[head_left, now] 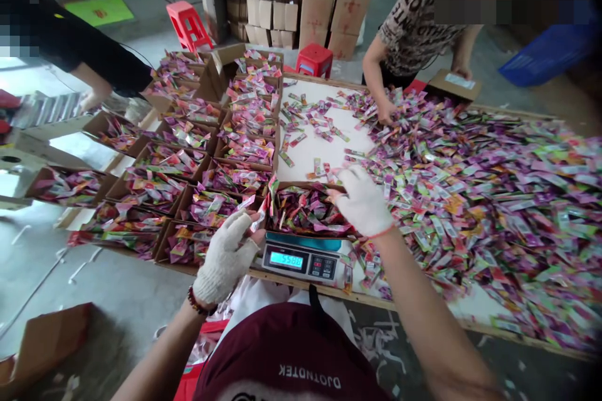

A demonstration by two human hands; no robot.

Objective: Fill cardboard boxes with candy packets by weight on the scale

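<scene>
A cardboard box (305, 235) filled with small shiny packets (308, 207) sits on a digital scale (301, 260) with a lit blue display. My left hand (229, 254), in a white fingerless knit glove, is at the box's left side, its fingers closed around a pale packet (258, 219). Gloved the same way, my right hand (362, 200) reaches over the box's right end. Its fingers are apart, with the fingertips near the far right corner; whether they touch the cardboard I cannot tell. More packets stick up at the box's left edge.
Rows of filled boxes (160, 166) stand close on my left. A large heap of loose packets (470, 200) covers the table (305, 100) to the right. Across it, a co-worker's hand (386, 111) is in the heap. Another person's arm (94, 78) reaches in from the left. Red stools (315, 61) stand behind.
</scene>
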